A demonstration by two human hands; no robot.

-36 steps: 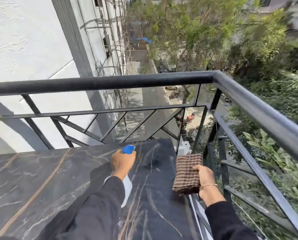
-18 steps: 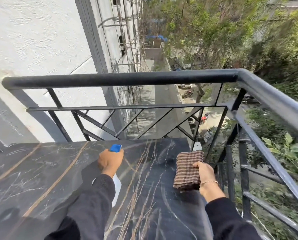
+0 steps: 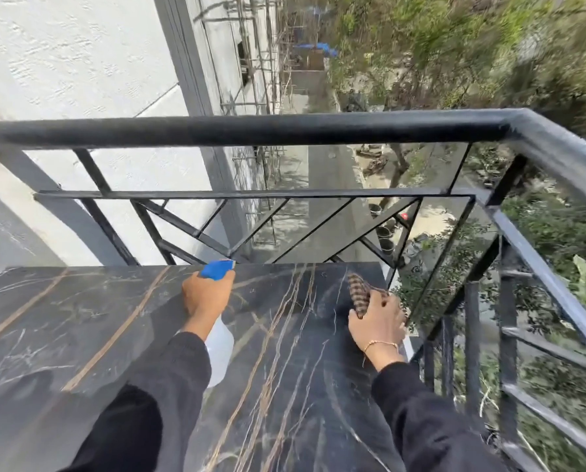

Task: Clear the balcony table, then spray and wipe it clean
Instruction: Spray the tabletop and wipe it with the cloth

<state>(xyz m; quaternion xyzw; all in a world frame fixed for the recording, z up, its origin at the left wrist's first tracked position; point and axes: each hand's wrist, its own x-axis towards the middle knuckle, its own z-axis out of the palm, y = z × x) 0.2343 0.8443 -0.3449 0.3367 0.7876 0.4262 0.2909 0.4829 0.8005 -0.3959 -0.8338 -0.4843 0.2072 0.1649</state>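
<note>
My right hand [image 3: 376, 321] presses the bunched cloth [image 3: 359, 294] onto the table [image 3: 80, 335]; my left [image 3: 206, 294], at nine o'clock, grips the spray bottle [image 3: 218, 345].

I look down over a black metal railing [image 3: 250, 131] that runs across the far side and turns a corner at the right, with thin diagonal bars below its top rail. To the left stands a white textured wall [image 3: 63, 63] in bright daylight. Beyond the railing, far below, I see a paved lane [image 3: 329, 178] beside scaffolding [image 3: 267, 56], and green trees [image 3: 455, 46] fill the right.
</note>
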